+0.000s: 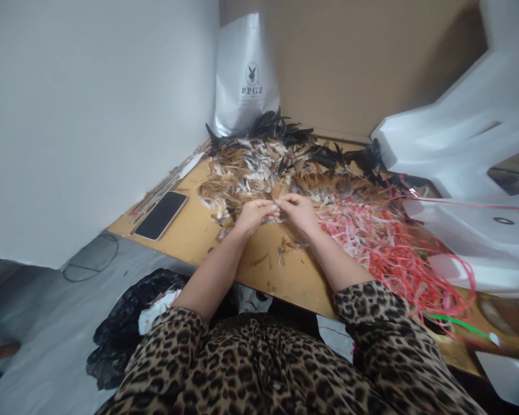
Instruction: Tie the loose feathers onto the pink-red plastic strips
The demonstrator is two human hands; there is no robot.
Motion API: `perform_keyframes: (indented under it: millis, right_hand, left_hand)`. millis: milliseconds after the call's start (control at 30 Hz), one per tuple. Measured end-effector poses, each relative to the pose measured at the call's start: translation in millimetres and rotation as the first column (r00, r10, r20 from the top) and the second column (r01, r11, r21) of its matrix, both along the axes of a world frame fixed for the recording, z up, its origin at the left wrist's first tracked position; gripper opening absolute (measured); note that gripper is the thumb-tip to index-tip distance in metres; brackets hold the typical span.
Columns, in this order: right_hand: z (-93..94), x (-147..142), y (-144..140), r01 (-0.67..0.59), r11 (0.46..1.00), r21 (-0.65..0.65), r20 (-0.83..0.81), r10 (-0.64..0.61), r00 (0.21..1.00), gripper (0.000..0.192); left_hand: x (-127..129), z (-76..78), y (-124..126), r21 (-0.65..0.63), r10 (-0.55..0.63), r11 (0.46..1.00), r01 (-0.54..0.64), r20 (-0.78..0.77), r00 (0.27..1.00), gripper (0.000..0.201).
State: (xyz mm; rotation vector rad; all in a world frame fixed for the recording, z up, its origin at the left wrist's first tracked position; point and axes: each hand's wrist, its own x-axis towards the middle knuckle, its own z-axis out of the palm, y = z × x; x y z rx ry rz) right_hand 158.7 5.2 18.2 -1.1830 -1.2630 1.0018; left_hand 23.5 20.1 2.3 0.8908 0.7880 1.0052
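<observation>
My left hand and my right hand meet over the table, thumbs and fingertips pinched together. Tawny brown feathers stick up from between the fingertips; their lower ends are hidden by the fingers. Just beyond my hands spreads a wide heap of loose feathers, brown and white in front. Black feathers lie along its back. Right of my right forearm is a tangled pile of red and pink strips. A few feather scraps lie on the wood between my forearms.
A phone lies on the left of the wooden table, beside thin sticks. A silver-white bag stands at the back. White machine-like equipment is on the right. A black plastic bag rests below left.
</observation>
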Motion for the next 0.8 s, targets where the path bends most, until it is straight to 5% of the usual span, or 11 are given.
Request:
perform_keyframes:
  millis: [400,633,800]
  right_hand:
    - [-4.9,6,5,-0.054,0.998,-0.037,0.028,0.055,0.998,0.024]
    - [2.5,16,6,-0.04,0.998,-0.056,0.128,0.047,0.991,0.023]
    - [6.0,12,-1,-0.269,0.96,-0.082,0.274,0.281,0.919,0.022]
  left_hand:
    - [-4,-7.2,1,0.079,-0.076,0.993,0.085,-0.111,0.991,0.023]
    - [-10,-1.5,8,-0.034,0.139,0.99,-0.136,0.107,0.984,0.021]
    - [-11,-1.9,9,-0.073,0.155,0.987,-0.143,0.212,0.965,0.015]
